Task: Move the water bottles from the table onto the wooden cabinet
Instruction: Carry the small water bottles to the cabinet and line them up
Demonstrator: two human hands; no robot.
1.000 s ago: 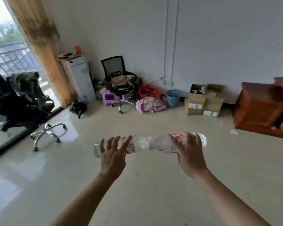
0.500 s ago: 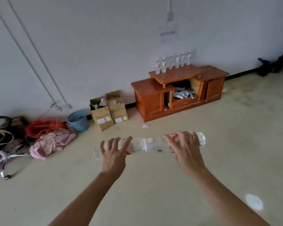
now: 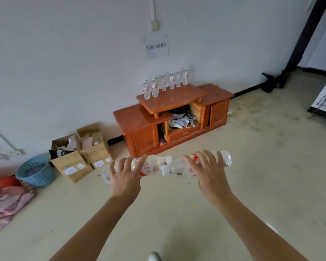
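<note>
Pale floor (image 3: 252, 176), white wall (image 3: 64, 53) with a paper sign (image 3: 156, 46). Wooden cabinet (image 3: 173, 119) stands against the wall; row of upright water bottles (image 3: 164, 82) along the back of its raised top shelf (image 3: 172, 97). Centre compartment open, cluttered with papers. Cardboard boxes (image 3: 81, 153) and a blue basket (image 3: 35, 171) on the floor left of the cabinet.

My left hand (image 3: 125, 178) has its grip closed on one water bottle (image 3: 149, 166), held horizontal, cap pointing right. My right hand (image 3: 209, 174) grips a second bottle (image 3: 179, 167), also horizontal, cap pointing left. The two caps overlap between my hands. Both bottles are in the air, in front of the cabinet, well apart from it.
</note>
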